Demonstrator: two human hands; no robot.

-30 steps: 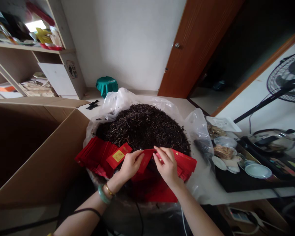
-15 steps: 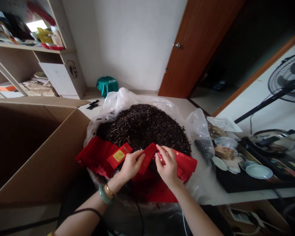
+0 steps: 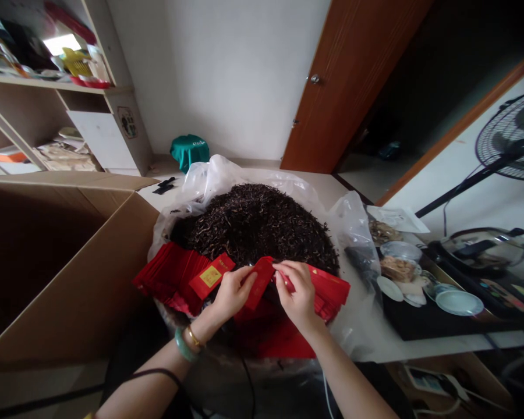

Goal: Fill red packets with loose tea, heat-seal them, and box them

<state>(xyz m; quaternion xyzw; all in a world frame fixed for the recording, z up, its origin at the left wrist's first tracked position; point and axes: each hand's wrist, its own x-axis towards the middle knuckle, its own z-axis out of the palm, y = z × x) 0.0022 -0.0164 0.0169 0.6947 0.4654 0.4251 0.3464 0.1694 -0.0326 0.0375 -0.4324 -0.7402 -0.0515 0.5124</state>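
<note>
My left hand (image 3: 232, 293) pinches a small red packet (image 3: 260, 282) between thumb and fingers. The fingertips of my right hand (image 3: 297, 289) are closed at the packet's upper right corner. Behind both hands rises a heap of dark loose tea leaves (image 3: 262, 215) in a clear plastic bag (image 3: 218, 171). A fanned row of red packets (image 3: 170, 276) lies left of my hands, with one gold-labelled packet (image 3: 212, 276) on its right end. More red packets (image 3: 329, 291) lie to the right, partly behind my right hand.
A large open cardboard box (image 3: 113, 273) stands at the left. On the right, a black tray (image 3: 413, 326) bears small lids and bowls beside a glass-lidded pot (image 3: 484, 247). A standing fan (image 3: 513, 139) and a wooden door (image 3: 332, 87) are farther back.
My right fingertips have shifted slightly down and left along the packet's top. The packet's upper end now looks lower and bent. My left hand has stayed nearly still.
</note>
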